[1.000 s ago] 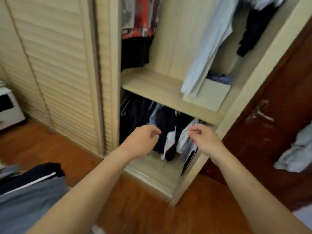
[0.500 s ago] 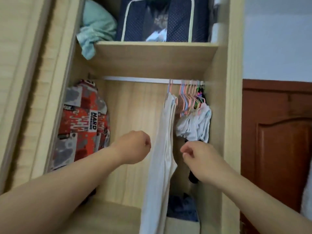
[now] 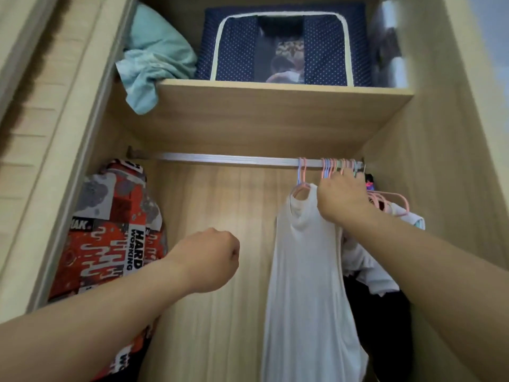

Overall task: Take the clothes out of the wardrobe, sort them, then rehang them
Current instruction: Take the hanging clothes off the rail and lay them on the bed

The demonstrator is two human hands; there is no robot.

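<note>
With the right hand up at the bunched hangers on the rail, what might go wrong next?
1. The right hand reaches into tightly packed hangers; their hooks may tangle and several may come off the rail together.
2. The white shirt hangs beside that wrist and may be knocked off its hanger.

A storage box (image 3: 281,48) sits on the shelf (image 3: 275,114) above the rail (image 3: 228,159).
</note>
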